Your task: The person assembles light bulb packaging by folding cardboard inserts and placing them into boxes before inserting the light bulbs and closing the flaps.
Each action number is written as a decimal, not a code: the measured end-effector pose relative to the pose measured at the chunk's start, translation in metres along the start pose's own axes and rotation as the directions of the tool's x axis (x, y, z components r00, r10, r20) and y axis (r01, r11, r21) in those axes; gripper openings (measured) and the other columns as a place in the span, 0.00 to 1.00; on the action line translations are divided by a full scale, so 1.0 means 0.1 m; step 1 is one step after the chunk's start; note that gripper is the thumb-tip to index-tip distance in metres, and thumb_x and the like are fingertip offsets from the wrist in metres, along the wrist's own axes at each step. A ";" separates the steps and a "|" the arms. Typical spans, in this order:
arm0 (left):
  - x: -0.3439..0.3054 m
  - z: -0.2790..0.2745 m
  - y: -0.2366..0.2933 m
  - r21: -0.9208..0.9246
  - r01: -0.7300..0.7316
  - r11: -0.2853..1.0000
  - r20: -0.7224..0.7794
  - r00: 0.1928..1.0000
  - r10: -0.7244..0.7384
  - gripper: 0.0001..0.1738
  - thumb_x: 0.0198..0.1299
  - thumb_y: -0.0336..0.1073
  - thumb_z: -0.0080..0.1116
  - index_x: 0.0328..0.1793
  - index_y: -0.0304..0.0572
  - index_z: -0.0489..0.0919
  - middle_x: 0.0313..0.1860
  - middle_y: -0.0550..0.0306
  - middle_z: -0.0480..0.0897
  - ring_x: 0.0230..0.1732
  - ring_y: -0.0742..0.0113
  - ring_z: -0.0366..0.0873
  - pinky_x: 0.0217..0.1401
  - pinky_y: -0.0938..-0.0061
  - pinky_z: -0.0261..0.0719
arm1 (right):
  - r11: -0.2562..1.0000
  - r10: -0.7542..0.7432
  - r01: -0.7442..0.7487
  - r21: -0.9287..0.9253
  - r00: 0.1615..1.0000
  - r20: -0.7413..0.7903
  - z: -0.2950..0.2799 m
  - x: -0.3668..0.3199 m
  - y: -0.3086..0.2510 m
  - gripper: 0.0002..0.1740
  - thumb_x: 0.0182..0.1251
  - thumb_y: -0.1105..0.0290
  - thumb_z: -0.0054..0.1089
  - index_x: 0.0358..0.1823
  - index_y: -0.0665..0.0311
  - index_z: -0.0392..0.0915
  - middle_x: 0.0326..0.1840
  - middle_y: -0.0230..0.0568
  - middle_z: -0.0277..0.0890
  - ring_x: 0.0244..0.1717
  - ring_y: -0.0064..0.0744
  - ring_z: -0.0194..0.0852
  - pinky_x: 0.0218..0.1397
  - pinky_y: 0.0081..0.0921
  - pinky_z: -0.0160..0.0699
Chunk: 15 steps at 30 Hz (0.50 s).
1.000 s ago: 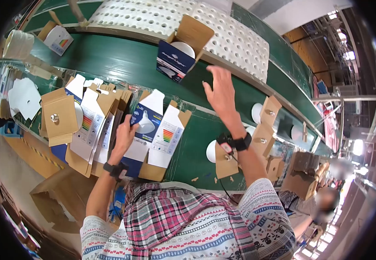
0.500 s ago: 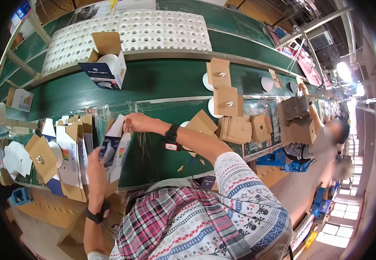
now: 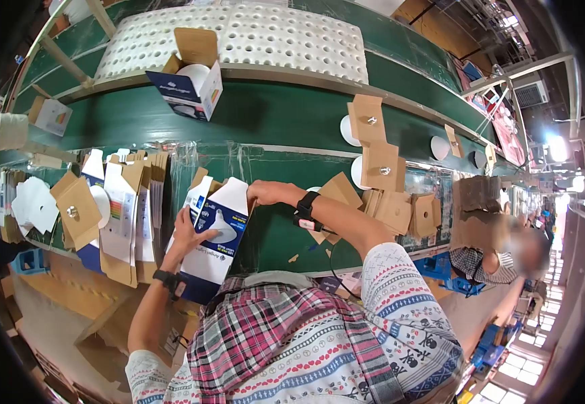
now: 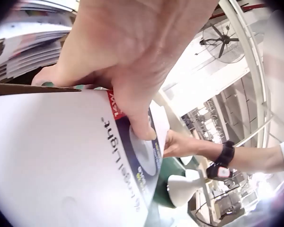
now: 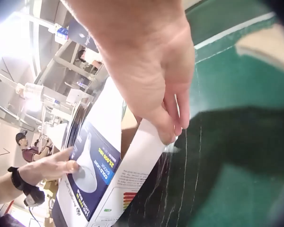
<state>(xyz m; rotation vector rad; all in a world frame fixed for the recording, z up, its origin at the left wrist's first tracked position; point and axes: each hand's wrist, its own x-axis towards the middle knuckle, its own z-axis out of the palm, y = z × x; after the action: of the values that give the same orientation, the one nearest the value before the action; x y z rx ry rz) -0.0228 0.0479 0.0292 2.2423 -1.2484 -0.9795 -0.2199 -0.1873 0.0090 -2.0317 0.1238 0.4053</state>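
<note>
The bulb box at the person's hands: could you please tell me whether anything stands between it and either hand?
Nothing visible does: the left hand grips the bulb box directly, over its printed face, and the right hand pinches its white edge.

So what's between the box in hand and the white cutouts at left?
Head view, going left from the box: left hand, strip of green surface, row of cartons, then a cardboard insert with a bulb.

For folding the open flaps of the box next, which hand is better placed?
Probably the right hand: its fingers pinch a white flap at the open top of the box. The left hand holds the box's side, its thumb on the printed front.
</note>
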 end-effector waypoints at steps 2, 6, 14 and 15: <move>0.02 0.18 -0.18 0.038 -0.080 0.996 -0.066 0.994 0.082 0.63 0.35 0.60 0.74 0.69 0.26 0.53 0.65 0.31 0.59 0.67 0.39 0.58 0.69 0.56 0.57 | 0.984 0.087 -0.101 -0.146 0.991 -0.099 -0.16 -0.14 -0.03 0.17 0.49 0.82 0.51 0.41 0.63 0.81 0.42 0.51 0.78 0.47 0.49 0.75 0.48 0.38 0.74; 0.04 -0.09 -0.14 -0.244 -0.015 0.970 0.076 0.997 0.034 0.51 0.43 0.43 0.71 0.70 0.31 0.56 0.64 0.36 0.62 0.66 0.46 0.60 0.70 0.61 0.57 | 0.896 0.251 -0.415 -0.162 0.771 -0.586 -1.08 -0.82 -0.50 0.16 0.54 0.77 0.46 0.39 0.61 0.82 0.44 0.50 0.77 0.51 0.48 0.73 0.51 0.41 0.72; 0.03 -0.16 -0.13 -0.287 0.066 0.956 0.133 0.991 -0.028 0.51 0.45 0.43 0.67 0.72 0.32 0.53 0.64 0.39 0.60 0.67 0.48 0.58 0.70 0.64 0.57 | 0.681 0.338 -0.732 0.004 0.309 -0.889 -1.86 -2.08 0.74 0.12 0.49 0.73 0.59 0.39 0.60 0.80 0.33 0.49 0.76 0.45 0.48 0.73 0.47 0.36 0.73; 0.02 -0.18 -0.14 -0.292 0.070 0.954 0.136 0.990 -0.031 0.51 0.45 0.43 0.66 0.72 0.32 0.52 0.64 0.39 0.60 0.67 0.49 0.59 0.70 0.64 0.58 | 0.801 0.307 -0.599 0.005 0.403 -0.862 -1.85 -2.14 0.89 0.12 0.49 0.73 0.59 0.38 0.61 0.80 0.33 0.50 0.75 0.45 0.48 0.73 0.48 0.34 0.73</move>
<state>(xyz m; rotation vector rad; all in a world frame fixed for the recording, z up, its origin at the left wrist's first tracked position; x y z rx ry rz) -0.0010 0.0537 0.0315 2.0122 -1.0198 -1.2595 -0.4007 -0.4097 0.0853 -2.3202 1.3521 -0.3095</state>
